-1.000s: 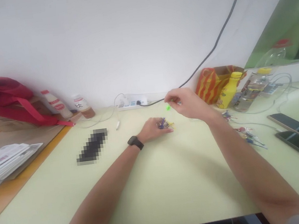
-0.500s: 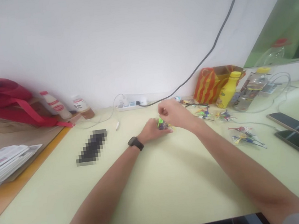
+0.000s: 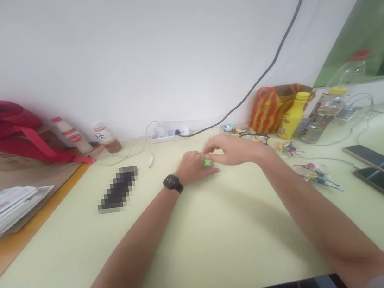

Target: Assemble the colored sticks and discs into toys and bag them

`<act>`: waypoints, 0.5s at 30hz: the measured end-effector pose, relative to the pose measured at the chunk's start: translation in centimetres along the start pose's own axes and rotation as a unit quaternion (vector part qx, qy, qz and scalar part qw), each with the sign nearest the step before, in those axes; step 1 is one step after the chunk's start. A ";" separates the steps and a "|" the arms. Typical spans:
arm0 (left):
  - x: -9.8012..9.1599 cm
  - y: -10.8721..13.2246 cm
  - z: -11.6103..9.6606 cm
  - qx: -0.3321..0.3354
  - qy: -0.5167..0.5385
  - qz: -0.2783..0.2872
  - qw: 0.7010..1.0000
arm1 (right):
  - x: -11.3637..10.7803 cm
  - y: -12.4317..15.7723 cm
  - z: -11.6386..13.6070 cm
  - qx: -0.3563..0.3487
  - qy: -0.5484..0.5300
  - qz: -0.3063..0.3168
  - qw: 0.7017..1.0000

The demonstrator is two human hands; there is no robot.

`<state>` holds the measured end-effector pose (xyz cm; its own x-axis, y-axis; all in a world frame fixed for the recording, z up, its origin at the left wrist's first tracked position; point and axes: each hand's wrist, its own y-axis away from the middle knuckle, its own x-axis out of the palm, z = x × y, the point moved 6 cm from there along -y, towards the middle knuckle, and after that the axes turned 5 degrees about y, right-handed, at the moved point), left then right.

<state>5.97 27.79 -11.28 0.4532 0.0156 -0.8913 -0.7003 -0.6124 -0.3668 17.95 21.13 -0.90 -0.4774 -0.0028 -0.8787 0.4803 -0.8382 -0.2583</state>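
Near the middle of the table, my left hand (image 3: 194, 166) is closed around a small clear bag, mostly hidden by fingers. A bright green plastic piece (image 3: 207, 163) with short arms shows between the two hands. From the right, my right hand (image 3: 229, 149) reaches over with thumb and forefinger pinched together just above the green piece. What that pinch holds is hidden. To the right lie more clear packets of coloured plastic pieces, one nearer me (image 3: 317, 176) and one farther back (image 3: 287, 149).
Two phones (image 3: 383, 162) lie at the right. Eyeglasses (image 3: 254, 135), a striped bag (image 3: 261, 112), a yellow bottle (image 3: 293, 116) and a clear bottle (image 3: 321, 116) stand behind. A power strip (image 3: 169, 132) sits by the wall. Papers (image 3: 10, 206) and two bottles are at the left.
My right hand has come down and its fingertips now meet my left hand's. The multicoloured contents of the bag have become covered; only the green piece shows.
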 end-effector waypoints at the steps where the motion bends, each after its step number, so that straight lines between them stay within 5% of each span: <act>1: -0.1 0.0 -0.2 0.012 -0.024 -0.001 1.000 | -0.2 0.1 -0.1 -0.010 0.000 0.009 1.000; 8: -1.3 -0.2 -1.5 0.018 -0.041 -0.051 0.998 | -1.3 0.4 -1.2 0.008 0.034 0.011 0.999; 11: -2.4 -0.5 -2.0 -0.016 0.108 -0.073 0.991 | -2.0 0.5 -0.7 0.010 0.043 -0.009 0.999; 15: -2.5 -0.8 -3.3 -0.028 0.333 -0.014 0.942 | -3.3 1.2 0.1 -0.014 0.008 -0.061 0.998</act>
<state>7.17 25.63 -7.90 0.7302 -0.4549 -0.5097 -0.6605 -0.6608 -0.3565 20.02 20.11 1.77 -0.5226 0.1071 -0.8458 0.4397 -0.8161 -0.3750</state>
